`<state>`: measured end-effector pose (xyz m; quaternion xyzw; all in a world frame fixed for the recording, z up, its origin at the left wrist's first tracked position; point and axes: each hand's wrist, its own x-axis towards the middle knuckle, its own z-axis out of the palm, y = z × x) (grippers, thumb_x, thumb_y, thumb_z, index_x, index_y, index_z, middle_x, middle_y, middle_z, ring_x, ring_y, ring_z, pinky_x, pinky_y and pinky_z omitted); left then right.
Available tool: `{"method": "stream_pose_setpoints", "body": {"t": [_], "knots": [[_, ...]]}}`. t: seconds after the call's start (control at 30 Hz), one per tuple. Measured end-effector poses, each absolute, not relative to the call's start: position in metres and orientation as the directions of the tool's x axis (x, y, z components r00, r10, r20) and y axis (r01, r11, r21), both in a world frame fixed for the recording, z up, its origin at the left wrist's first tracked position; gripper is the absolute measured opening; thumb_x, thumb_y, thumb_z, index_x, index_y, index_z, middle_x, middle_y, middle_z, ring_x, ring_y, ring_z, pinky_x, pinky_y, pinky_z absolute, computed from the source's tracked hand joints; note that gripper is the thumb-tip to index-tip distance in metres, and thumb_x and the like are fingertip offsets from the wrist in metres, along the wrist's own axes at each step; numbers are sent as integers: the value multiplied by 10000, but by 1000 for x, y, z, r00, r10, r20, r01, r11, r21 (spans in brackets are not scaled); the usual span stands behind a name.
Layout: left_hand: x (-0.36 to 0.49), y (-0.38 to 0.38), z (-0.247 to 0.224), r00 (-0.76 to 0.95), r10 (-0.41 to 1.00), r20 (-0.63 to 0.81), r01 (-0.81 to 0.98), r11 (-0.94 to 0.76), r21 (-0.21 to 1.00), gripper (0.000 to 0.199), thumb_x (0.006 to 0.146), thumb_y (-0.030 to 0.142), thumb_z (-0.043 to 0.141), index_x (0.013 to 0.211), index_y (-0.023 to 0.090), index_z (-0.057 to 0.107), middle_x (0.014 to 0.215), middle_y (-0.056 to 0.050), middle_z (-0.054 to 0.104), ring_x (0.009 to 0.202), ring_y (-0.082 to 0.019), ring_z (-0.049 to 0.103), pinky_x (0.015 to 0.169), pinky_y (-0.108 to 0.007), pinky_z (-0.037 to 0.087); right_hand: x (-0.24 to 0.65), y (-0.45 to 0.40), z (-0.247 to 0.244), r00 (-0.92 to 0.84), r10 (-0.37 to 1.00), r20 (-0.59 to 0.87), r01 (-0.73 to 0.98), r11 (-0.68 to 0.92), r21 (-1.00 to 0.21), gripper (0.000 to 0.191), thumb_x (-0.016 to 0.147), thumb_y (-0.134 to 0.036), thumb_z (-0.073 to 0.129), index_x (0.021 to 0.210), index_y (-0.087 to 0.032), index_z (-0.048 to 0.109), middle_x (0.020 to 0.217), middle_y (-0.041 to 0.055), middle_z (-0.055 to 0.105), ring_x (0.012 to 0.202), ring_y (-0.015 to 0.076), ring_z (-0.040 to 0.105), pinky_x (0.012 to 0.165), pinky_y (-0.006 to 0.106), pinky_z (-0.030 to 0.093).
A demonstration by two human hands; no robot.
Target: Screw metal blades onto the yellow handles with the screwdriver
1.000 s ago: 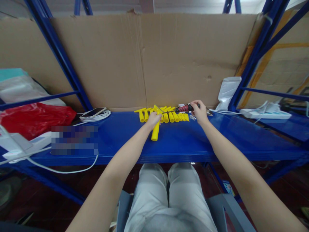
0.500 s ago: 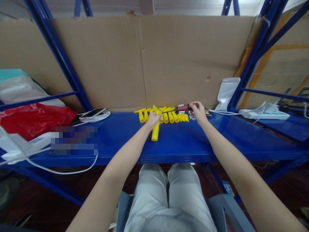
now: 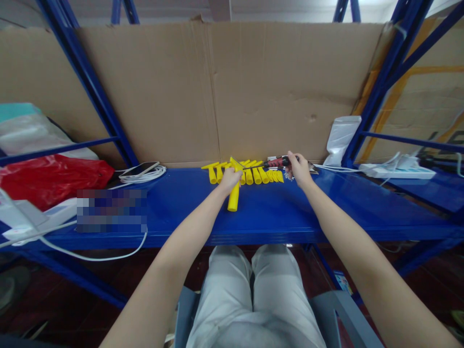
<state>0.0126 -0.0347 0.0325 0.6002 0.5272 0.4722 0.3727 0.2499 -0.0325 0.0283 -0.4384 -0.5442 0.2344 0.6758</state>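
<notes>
My left hand (image 3: 229, 179) is closed around a yellow plastic scraper-like piece (image 3: 233, 199), its round tubular handle pointing toward me. My right hand (image 3: 298, 168) grips the end of a red-and-black screwdriver (image 3: 276, 163). The screwdriver lies nearly level, its shaft reaching left to the head of the yellow piece; the exact contact of the tip is too small to make out. Behind my left hand, several similar yellow pieces (image 3: 212, 175) stand in a row on the blue shelf. Small flat yellow parts (image 3: 277, 176) and small shiny bits (image 3: 289, 176) lie near my right hand.
A cardboard sheet (image 3: 253, 87) backs the blue shelf (image 3: 188, 203). To the left are a red bag (image 3: 58, 176), a coiled white cable (image 3: 154, 173) and a white device. A white plastic bag (image 3: 341, 140) and a power strip (image 3: 398, 171) sit to the right.
The screwdriver handle shows a different side, so it has turned a little in my right hand. My left hand and the yellow piece stay in place.
</notes>
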Motion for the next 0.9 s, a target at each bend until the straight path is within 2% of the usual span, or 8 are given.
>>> {"method": "stream_pose_setpoints", "body": {"t": [0.13, 0.27, 0.43, 0.57, 0.67, 0.73, 0.83, 0.9], "knots": [[14, -36, 32, -11, 984, 178, 267, -169, 949, 299, 745, 26, 503, 503, 192, 443, 382, 41, 425, 344, -101, 435, 444, -220, 370, 247, -35, 31, 342, 758, 555, 197, 519, -832, 449, 713, -659, 655, 725, -247, 476, 410, -95, 370, 299, 102, 342, 323, 260, 241], [14, -35, 31, -3, 986, 166, 257, -160, 953, 299, 753, 41, 509, 504, 193, 443, 364, 41, 416, 340, -102, 431, 421, -207, 349, 245, -34, 33, 325, 763, 559, 137, 547, -826, 390, 716, -587, 674, 778, -252, 484, 457, -90, 437, 338, 107, 383, 354, 257, 271], [12, -32, 29, -29, 984, 176, 271, -161, 949, 271, 751, 45, 520, 526, 188, 468, 385, 37, 434, 357, -108, 458, 456, -219, 382, 249, -29, 27, 291, 737, 609, 223, 567, -793, 479, 710, -691, 640, 768, -246, 475, 472, -81, 412, 413, 114, 421, 403, 264, 315], [13, -34, 32, -35, 982, 184, 308, -165, 937, 277, 749, 46, 501, 518, 193, 458, 381, 34, 426, 373, -119, 475, 460, -227, 394, 250, -28, 28, 283, 787, 548, 160, 524, -836, 492, 683, -695, 664, 779, -257, 463, 435, -98, 357, 356, 108, 369, 365, 260, 270], [14, -36, 33, -26, 981, 190, 330, -171, 929, 279, 749, 45, 490, 516, 194, 456, 374, 30, 422, 388, -129, 492, 464, -231, 403, 248, -31, 30, 279, 812, 513, 116, 502, -857, 500, 644, -661, 712, 817, -261, 466, 459, -86, 427, 359, 120, 402, 349, 261, 273], [14, -37, 34, -21, 982, 190, 332, -172, 928, 265, 749, 45, 492, 530, 192, 474, 378, 30, 424, 401, -136, 507, 485, -237, 419, 248, -32, 30, 269, 813, 516, 113, 505, -856, 518, 646, -696, 690, 797, -259, 457, 478, -73, 454, 372, 120, 418, 348, 262, 278], [14, -37, 34, -22, 983, 184, 328, -166, 930, 271, 754, 44, 501, 529, 192, 479, 381, 31, 423, 403, -139, 512, 508, -248, 431, 248, -32, 29, 284, 808, 517, 136, 500, -855, 537, 671, -746, 637, 722, -255, 426, 446, -78, 394, 353, 103, 372, 346, 263, 261], [14, -38, 35, -25, 983, 183, 324, -165, 932, 298, 760, 38, 500, 509, 194, 462, 376, 30, 422, 389, -134, 497, 497, -246, 420, 249, -33, 30, 311, 819, 483, 128, 467, -875, 516, 675, -718, 650, 709, -255, 424, 419, -90, 345, 339, 100, 342, 345, 264, 257]]}}
